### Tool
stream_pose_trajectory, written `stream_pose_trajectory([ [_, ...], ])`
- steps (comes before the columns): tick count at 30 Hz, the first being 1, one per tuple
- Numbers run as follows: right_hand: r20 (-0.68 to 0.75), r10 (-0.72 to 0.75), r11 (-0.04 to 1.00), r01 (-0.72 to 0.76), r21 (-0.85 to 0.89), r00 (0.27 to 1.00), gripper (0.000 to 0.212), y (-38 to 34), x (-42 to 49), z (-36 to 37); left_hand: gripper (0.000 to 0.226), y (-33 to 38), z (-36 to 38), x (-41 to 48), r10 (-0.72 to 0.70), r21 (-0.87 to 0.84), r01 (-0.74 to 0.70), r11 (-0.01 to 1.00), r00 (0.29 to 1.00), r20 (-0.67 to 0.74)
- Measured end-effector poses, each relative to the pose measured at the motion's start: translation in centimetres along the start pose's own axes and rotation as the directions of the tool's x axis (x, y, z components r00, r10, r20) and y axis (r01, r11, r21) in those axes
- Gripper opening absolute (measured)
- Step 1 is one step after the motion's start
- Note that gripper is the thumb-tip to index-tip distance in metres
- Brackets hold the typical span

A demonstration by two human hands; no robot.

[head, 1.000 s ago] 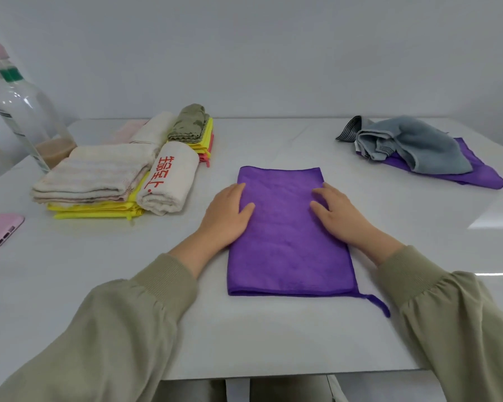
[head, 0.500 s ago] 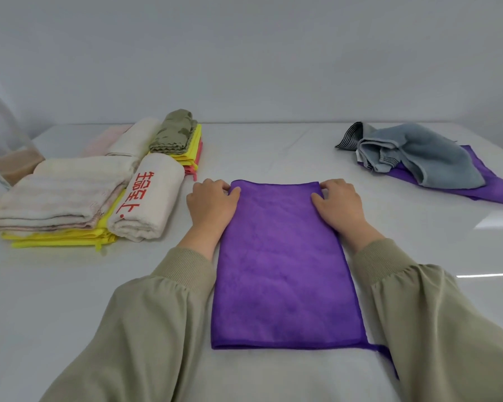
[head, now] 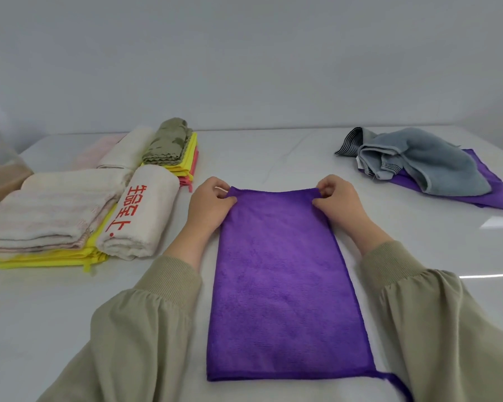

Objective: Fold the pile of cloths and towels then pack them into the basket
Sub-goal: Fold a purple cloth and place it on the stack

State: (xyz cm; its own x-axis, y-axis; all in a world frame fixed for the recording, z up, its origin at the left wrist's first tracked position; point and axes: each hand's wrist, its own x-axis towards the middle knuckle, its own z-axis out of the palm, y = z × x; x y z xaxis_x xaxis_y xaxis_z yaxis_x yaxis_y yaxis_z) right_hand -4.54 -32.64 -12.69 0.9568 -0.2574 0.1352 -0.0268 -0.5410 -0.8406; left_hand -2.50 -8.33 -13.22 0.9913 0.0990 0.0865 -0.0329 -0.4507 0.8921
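Left hand (head: 211, 200) and right hand (head: 339, 198) are moved from flat smoothing to the far corners of the purple cloth (head: 282, 285), which are pinched; next fold is judged imminent

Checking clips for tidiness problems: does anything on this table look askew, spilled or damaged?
Nothing is spilled or damaged. One small thing: the purple cloth being folded has a hem strip trailing out past its near right corner, so that edge is not neat. The grey towel at the far right lies crumpled, not yet folded.
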Motion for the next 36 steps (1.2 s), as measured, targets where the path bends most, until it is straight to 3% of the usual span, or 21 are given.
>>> stream_pose_trajectory([
  [4, 0.113, 0.134, 0.949, -0.16, 0.272, 0.985, 0.04, -0.3, 0.5, -0.9, 0.037, 0.5, -1.1, 0.4, -0.073, -0.098, 0.082, 0.992, 0.993, 0.088],
  [9, 0.167, 0.181, 0.957, -0.212, 0.199, 0.969, 0.007, -0.4, 0.8, -1.8, 0.01, 1.2, -1.8, 0.4, -0.056, -0.095, 0.062, 0.994, 0.996, 0.064],
  [10, 0.151, 0.185, 0.956, -0.213, 0.203, 0.971, 0.008, -0.5, 0.9, -1.9, 0.004, 1.6, -1.9, 0.4, -0.053, -0.09, 0.057, 0.994, 0.997, 0.052],
  [14, 0.117, 0.146, 0.932, -0.176, 0.317, 0.982, 0.023, -1.5, 0.6, -1.8, 0.017, 2.4, -1.9, 0.1, -0.09, -0.211, 0.099, 0.973, 0.994, 0.055],
  [18, 0.061, 0.052, 0.823, -0.077, 0.563, 0.997, 0.022, -2.5, 0.3, -0.9, 0.018, 3.6, -1.6, -0.4, -0.028, -0.443, 0.017, 0.897, 0.999, -0.018],
  [21, 0.039, 0.068, 0.689, -0.075, 0.721, 0.997, 0.02, -3.0, 0.5, -1.0, 0.019, 4.2, -1.5, -0.7, -0.041, -0.582, 0.013, 0.813, 0.999, -0.033],
  [27, -0.118, 0.142, 0.816, -0.049, 0.576, 0.983, 0.021, -2.7, -2.0, -0.9, 0.015, 3.4, -0.6, -3.0, -0.136, -0.614, 0.09, 0.784, 0.99, -0.028],
  [36, -0.017, 0.096, 0.871, -0.076, 0.486, 0.995, 0.028, -1.7, -7.2, -3.0, 0.021, 2.0, -2.5, -8.5, -0.136, -0.631, 0.194, 0.752, 0.981, 0.139],
])
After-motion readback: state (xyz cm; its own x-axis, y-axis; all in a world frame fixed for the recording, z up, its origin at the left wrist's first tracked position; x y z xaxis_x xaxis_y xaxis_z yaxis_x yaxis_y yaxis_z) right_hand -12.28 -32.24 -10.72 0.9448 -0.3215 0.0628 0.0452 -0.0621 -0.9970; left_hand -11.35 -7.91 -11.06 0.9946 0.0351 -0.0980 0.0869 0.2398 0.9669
